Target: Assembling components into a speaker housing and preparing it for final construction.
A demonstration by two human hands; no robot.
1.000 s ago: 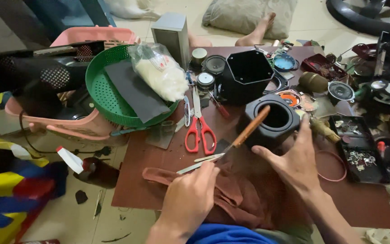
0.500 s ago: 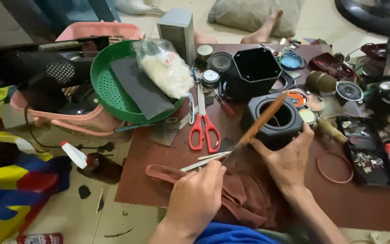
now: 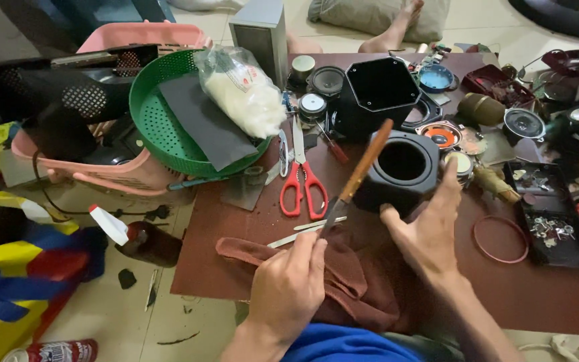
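My left hand (image 3: pixel 288 288) pinches the blade end of a knife (image 3: pixel 360 171) with a long wooden handle. The handle tilts up and to the right, over a black speaker box (image 3: pixel 403 167) with a round hole. A thin metal strip (image 3: pixel 303 234) lies just beyond my fingers. My right hand (image 3: pixel 430 231) is open with fingers spread, beside the front of that box and apart from the knife. Both hands are above a crumpled brown cloth (image 3: pixel 356 288) on the dark red mat (image 3: pixel 236 221).
Red-handled scissors (image 3: pixel 301 184) lie left of the box. A taller black hexagonal box (image 3: pixel 380 90) stands behind. A green basket (image 3: pixel 162 127) holds a dark sheet and a plastic bag of white stuff. Speaker parts, a red ring (image 3: pixel 500 238) and a parts tray (image 3: pixel 551 221) crowd the right.
The knife handle has tipped up more steeply. My right hand has drawn back from the box and spread its fingers. The view has shifted slightly.
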